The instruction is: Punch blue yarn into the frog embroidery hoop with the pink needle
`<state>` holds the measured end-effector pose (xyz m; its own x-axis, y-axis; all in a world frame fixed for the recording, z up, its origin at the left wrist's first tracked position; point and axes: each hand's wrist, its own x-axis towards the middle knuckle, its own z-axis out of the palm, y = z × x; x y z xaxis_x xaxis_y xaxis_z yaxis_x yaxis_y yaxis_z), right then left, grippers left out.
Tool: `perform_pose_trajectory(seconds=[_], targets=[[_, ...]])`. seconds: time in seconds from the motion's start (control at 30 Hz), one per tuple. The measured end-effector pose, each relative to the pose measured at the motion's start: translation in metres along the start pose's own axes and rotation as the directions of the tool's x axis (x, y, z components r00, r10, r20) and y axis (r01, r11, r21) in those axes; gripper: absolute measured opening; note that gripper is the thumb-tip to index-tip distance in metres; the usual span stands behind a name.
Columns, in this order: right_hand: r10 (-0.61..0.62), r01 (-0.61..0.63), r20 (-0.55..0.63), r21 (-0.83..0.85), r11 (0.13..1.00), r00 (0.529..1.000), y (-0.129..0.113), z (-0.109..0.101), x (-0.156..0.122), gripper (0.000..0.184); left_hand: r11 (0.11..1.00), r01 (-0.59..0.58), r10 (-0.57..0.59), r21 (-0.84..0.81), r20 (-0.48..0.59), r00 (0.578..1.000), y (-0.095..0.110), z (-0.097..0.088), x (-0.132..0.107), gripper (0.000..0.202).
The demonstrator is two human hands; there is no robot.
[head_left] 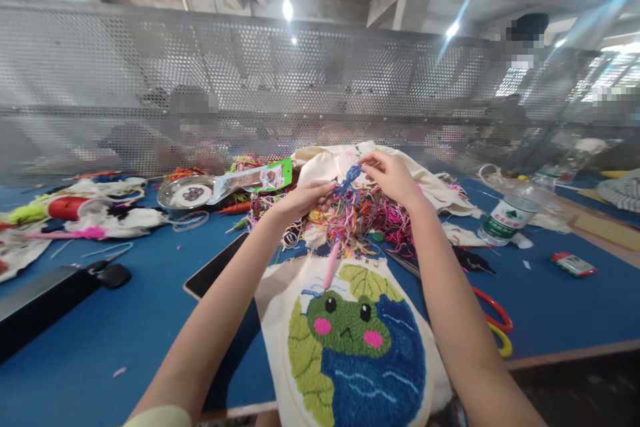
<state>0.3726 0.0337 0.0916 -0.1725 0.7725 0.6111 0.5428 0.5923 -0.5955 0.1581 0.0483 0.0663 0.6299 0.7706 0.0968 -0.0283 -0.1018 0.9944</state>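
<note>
Both my hands are raised over a tangled heap of coloured yarn. My left hand and my right hand pinch a strand of blue yarn between them, fingers closed. A pink punch needle hangs below on the strand, over an embroidery hoop showing a green frog on a blue ground with yellow-green leaves.
A dark phone or tablet lies left of the hoop on the blue table. Further left are a metal tin, a green packet, red thread and cloth scraps. Right: a plastic bottle, scissors with red and yellow handles, cream fabric. A perforated metal screen stands behind, people beyond it.
</note>
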Motion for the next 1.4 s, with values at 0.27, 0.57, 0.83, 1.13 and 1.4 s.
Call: perform_pose_trajectory(seconds=[0.27,0.57,0.83,1.13,1.4], targets=[[0.345,-0.274,-0.167,0.340,0.900,0.924,0.013,-0.015,0.003,0.007,0.996,-0.015,0.011,0.091,0.048,0.999,-0.001,0.000,-0.002,0.016],[0.590,-0.356,0.072,0.853,0.382,0.804,0.012,-0.035,0.002,0.015,0.974,0.087,-0.083,0.210,-0.027,0.996,-0.006,-0.007,0.001,0.015],[0.644,-0.289,0.117,0.943,0.167,0.756,0.011,-0.045,0.001,0.025,0.949,0.113,-0.122,0.296,0.013,0.992,-0.005,-0.011,0.001,0.019],[0.685,-0.187,0.063,0.976,0.108,0.726,0.024,-0.062,-0.002,0.028,0.921,0.119,-0.161,0.370,0.086,0.983,-0.005,-0.014,-0.001,0.015],[0.705,-0.139,-0.040,0.971,0.194,0.708,0.037,-0.081,-0.008,0.031,0.914,0.138,-0.192,0.381,0.108,0.975,-0.011,-0.014,0.001,0.014]])
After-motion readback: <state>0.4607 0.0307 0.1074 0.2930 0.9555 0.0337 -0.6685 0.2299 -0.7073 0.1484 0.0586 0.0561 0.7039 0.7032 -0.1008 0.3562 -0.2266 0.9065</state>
